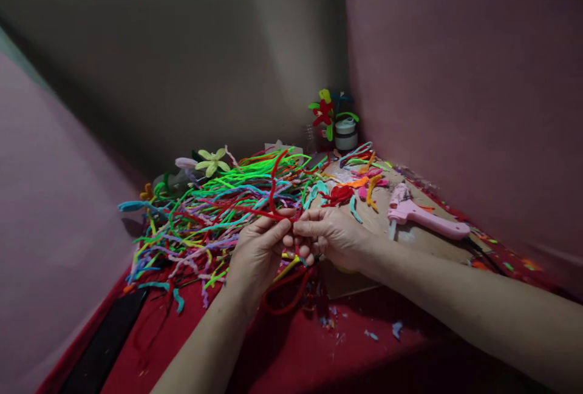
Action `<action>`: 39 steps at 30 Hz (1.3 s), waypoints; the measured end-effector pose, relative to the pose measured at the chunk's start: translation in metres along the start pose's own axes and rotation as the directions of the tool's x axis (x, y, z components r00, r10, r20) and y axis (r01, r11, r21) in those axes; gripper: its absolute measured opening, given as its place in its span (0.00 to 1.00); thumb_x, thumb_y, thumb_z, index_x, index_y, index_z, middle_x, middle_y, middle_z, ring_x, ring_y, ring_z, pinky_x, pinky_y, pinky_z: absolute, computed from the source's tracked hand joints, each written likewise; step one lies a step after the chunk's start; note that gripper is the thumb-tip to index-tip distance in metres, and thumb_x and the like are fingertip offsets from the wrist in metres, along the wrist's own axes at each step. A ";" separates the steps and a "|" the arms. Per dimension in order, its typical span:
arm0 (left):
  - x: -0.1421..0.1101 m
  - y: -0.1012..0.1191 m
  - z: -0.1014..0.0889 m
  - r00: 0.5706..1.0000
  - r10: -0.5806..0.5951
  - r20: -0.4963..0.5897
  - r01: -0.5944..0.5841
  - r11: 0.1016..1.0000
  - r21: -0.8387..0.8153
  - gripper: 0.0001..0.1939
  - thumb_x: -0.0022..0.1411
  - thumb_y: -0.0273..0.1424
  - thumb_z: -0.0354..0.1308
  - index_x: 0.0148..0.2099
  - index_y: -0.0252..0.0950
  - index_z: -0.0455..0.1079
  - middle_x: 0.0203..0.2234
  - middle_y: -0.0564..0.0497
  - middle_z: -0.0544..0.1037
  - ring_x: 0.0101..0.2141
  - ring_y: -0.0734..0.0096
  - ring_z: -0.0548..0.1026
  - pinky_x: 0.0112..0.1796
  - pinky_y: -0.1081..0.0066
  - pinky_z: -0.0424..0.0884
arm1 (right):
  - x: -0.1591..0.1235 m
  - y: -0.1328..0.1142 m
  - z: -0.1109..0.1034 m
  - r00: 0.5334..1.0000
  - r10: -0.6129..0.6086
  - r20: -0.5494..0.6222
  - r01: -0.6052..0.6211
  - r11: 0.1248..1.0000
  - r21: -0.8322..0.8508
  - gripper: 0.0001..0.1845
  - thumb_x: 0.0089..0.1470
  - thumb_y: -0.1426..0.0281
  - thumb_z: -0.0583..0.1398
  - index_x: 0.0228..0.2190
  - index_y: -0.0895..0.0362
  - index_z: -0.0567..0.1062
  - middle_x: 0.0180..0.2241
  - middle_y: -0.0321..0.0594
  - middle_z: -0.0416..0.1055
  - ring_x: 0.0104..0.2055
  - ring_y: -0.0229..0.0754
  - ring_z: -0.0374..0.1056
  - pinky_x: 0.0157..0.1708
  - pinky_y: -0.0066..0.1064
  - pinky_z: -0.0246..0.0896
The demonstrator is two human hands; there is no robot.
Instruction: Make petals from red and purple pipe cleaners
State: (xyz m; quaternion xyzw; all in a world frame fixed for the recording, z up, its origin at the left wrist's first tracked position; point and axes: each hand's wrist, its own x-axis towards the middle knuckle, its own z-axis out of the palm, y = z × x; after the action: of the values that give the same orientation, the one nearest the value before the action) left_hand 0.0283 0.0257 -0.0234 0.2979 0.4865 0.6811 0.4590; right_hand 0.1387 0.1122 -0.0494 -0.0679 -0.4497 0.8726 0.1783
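- Head view: the left hand pinched a red pipe cleaner between thumb and fingers, apparently to steady it.
- The right hand was drawn in just beside it, thumb and fingertips closed together at the same red work, presumably for fine control; the exact grip there could not be told.
- The red pipe cleaner stood between both hands, one end upright; a red loop hung below, its connection hidden.
- A pile of loose pipe cleaners lay beyond the left hand, seemingly within easy reach.
- A pink glue gun lay on cardboard beyond the right forearm, likely parked clear of the handwork.
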 end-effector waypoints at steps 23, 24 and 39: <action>-0.006 -0.002 0.002 0.961 0.226 -0.160 -0.179 0.948 0.265 0.07 0.44 0.28 0.66 0.28 0.33 0.71 0.16 0.58 0.66 0.17 0.84 0.60 0.18 0.79 0.57 | 0.002 0.007 0.005 0.991 0.001 -0.133 0.007 0.998 0.060 0.13 0.36 0.72 0.68 0.21 0.61 0.68 0.16 0.32 0.67 0.17 0.33 0.64 0.18 0.24 0.61; -0.005 -0.001 0.002 0.962 0.216 -0.166 -0.172 0.954 0.244 0.08 0.44 0.28 0.66 0.28 0.33 0.71 0.15 0.58 0.65 0.16 0.84 0.60 0.18 0.79 0.57 | 0.002 0.005 0.005 0.993 0.028 -0.118 -0.017 0.995 0.096 0.10 0.40 0.72 0.66 0.22 0.62 0.68 0.17 0.34 0.67 0.17 0.33 0.65 0.19 0.25 0.62; -0.004 0.000 0.000 0.973 0.162 -0.164 -0.134 0.977 0.168 0.09 0.44 0.29 0.66 0.27 0.32 0.70 0.14 0.59 0.63 0.15 0.85 0.58 0.17 0.82 0.54 | 0.002 0.003 -0.002 0.925 0.348 0.150 -0.374 0.903 0.213 0.16 0.59 0.70 0.48 0.26 0.64 0.70 0.17 0.36 0.67 0.15 0.33 0.63 0.15 0.23 0.59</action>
State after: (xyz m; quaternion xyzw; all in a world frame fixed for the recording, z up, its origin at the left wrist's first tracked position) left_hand 0.0294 0.0222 -0.0234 0.3066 0.5536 0.6970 0.3371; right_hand 0.1368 0.1130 -0.0531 -0.0809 -0.3305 0.9403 -0.0044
